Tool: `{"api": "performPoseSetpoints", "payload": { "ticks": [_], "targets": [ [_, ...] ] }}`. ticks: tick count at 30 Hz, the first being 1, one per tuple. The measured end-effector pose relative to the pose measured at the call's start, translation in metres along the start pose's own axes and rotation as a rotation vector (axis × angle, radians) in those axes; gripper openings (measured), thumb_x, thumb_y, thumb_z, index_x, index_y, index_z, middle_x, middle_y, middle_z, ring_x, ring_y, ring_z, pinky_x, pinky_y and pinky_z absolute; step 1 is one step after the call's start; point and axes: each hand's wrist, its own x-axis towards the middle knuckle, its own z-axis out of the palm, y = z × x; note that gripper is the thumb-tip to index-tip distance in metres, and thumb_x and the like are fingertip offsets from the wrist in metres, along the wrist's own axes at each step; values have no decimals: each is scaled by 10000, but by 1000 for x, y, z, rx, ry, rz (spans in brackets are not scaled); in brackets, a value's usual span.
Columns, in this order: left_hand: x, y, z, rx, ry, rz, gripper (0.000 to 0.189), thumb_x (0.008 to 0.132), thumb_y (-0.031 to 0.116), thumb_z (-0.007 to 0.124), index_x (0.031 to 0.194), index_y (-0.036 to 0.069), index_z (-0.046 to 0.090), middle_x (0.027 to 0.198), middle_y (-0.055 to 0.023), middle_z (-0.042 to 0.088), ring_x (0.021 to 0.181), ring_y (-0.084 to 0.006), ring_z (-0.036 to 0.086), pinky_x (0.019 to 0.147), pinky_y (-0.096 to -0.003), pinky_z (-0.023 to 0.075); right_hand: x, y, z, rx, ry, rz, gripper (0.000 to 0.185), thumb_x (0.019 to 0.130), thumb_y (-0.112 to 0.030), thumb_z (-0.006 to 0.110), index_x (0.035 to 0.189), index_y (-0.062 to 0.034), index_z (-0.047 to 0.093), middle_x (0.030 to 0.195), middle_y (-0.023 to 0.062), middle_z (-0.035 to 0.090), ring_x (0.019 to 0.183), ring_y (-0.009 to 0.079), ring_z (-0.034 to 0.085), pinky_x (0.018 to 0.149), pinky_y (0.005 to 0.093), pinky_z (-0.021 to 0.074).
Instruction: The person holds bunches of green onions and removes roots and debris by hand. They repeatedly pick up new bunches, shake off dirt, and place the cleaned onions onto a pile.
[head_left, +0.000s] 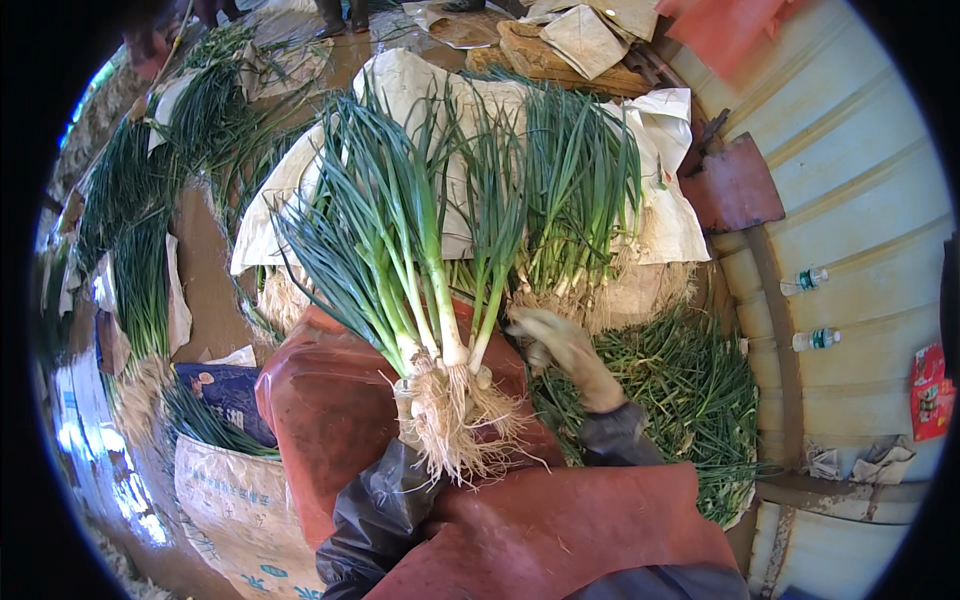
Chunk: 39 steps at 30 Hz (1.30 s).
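My left hand (406, 411), mostly hidden behind the pale roots, holds a bunch of green onions (444, 330) over my lap. Their white bases and stringy roots face me, and the dark green leaves fan away. My right hand (559, 345), in a pale glove and blurred by motion, is just right of the bunch. It is close to the root ends of a larger pile of green onions (577, 202), which lies on white woven sacking (660, 142). Whether its fingers grip anything is unclear. A red-brown waterproof apron (570, 517) covers my lap.
Loose green leaf trimmings (667, 375) are heaped at my right, beside a ribbed wall (840, 187) with two plastic bottles (814, 280). At left are more onion bundles (142, 285) and a printed woven sack (232, 502) on wet ground. Other people's legs (341, 15) show at the top.
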Motion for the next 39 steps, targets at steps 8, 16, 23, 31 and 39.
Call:
{"api": "performPoseSetpoints", "payload": {
  "ticks": [8, 16, 23, 31, 39],
  "targets": [
    [-2, -5, -16, 106, -1, -130, 766, 772, 554, 585, 1218, -61, 492, 1100, -206, 576, 960, -255, 591, 867, -339, 488, 70, -4, 39, 204, 61, -22, 361, 936, -367, 549, 1037, -33, 645, 836, 59, 663, 613, 78, 490, 557, 227, 411],
    [-4, -12, -9, 61, 3, -117, 729, 771, 504, 606, 1251, -31, 486, 1115, -228, 570, 911, -236, 617, 806, -299, 524, 49, -6, 12, 350, 164, -61, 488, 956, -398, 494, 1288, -41, 502, 946, 60, 634, 660, 100, 557, 576, 200, 476],
    [-4, -8, -22, 30, 17, -233, 711, 769, 458, 620, 1244, -52, 479, 1126, -247, 568, 984, -261, 601, 848, -315, 518, 51, 26, 34, 197, 0, 114, 439, 979, -373, 436, 1228, -21, 517, 1099, 79, 620, 728, 161, 605, 593, 265, 512],
    [-1, -9, -29, 73, -7, -250, 714, 777, 420, 631, 1270, -64, 452, 1152, -219, 565, 952, -232, 611, 844, -307, 525, 27, 69, 43, -964, 390, -359, 190, 844, -157, 574, 1025, -150, 630, 716, 36, 549, 596, 159, 571, 495, 284, 453],
    [-2, -23, -10, 43, 114, -243, 707, 825, 490, 599, 1278, -33, 454, 1145, -215, 573, 990, -240, 602, 882, -324, 509, -4, 51, 10, -1141, 499, -595, 251, 769, -92, 630, 1012, -149, 606, 667, 9, 462, 548, 150, 513, 467, 310, 460]
  ]
}}
